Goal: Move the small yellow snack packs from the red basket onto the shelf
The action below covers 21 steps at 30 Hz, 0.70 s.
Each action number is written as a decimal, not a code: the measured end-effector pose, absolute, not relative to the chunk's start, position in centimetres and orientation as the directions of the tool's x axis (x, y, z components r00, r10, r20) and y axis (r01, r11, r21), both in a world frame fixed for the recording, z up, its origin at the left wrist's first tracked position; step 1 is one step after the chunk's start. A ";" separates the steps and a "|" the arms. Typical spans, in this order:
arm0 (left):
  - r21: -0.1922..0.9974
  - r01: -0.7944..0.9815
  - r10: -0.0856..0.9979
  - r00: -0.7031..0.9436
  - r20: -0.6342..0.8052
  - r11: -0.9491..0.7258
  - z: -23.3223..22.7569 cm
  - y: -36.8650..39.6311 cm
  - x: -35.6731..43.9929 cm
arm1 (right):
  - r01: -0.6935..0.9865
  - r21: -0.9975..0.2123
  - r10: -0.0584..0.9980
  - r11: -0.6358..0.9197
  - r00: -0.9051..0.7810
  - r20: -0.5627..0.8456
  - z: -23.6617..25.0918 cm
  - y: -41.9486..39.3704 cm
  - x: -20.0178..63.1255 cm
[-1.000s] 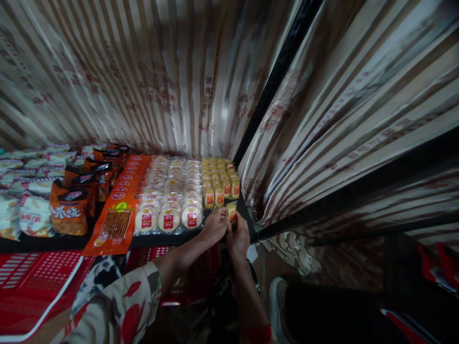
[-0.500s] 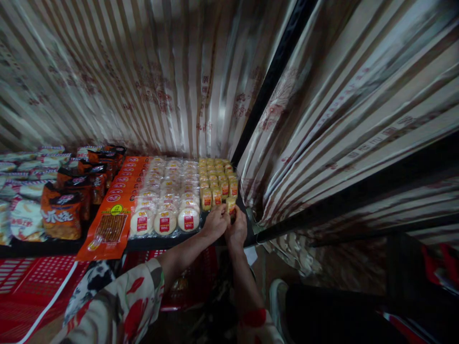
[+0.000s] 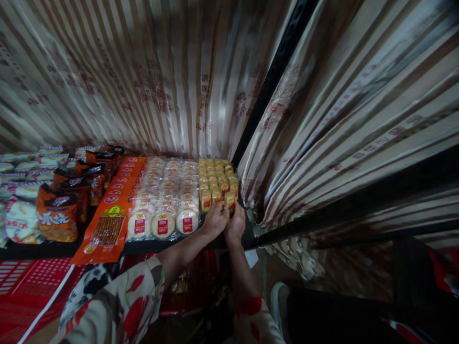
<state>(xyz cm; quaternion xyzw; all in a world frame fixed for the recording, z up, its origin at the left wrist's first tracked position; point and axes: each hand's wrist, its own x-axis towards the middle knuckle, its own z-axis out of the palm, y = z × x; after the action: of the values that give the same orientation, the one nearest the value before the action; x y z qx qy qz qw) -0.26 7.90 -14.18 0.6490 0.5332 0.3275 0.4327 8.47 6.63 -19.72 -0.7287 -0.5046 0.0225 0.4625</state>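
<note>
head view | left hand (image 3: 214,220) and right hand (image 3: 235,224) meet at frame centre, fingers pinched on a small yellow packet (image 3: 229,198) | packet stands at the front of the yellow packet rows (image 3: 217,179), right of the round cakes (image 3: 167,205) | shelf edge (image 3: 43,248) dark

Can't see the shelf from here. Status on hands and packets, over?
Left hand and right hand together on one small yellow packet at front of its rows. Round cakes alongside. Nothing blocking.
</note>
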 end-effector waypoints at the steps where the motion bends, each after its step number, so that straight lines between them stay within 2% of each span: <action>1: 0.907 0.415 0.975 0.221 -0.028 -0.068 -14.2 7.9 -0.3 | 0.712 -0.699 0.757 -0.062 0.490 0.433 -19.7 6.8 8.5; 5: 0.897 0.430 0.976 0.220 0.004 -0.100 -14.4 8.0 -0.3 | 0.709 -0.701 0.764 -0.079 0.494 0.414 -19.7 7.2 8.6; 11: 0.921 0.385 0.980 0.198 -0.016 -0.063 -14.5 8.0 -0.2 | 0.720 -0.690 0.777 -0.072 0.475 0.414 -19.7 8.0 8.8; 21: 0.931 0.356 0.982 0.191 0.004 -0.073 -15.3 8.0 -0.3 | 0.723 -0.686 0.746 -0.083 0.501 0.438 -21.0 8.5 9.0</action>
<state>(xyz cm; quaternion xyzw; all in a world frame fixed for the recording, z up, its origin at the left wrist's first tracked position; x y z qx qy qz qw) -0.31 8.03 -15.25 0.6378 0.5245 0.3599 0.4342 8.98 8.47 -20.99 -0.7357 -0.4993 0.0129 0.4575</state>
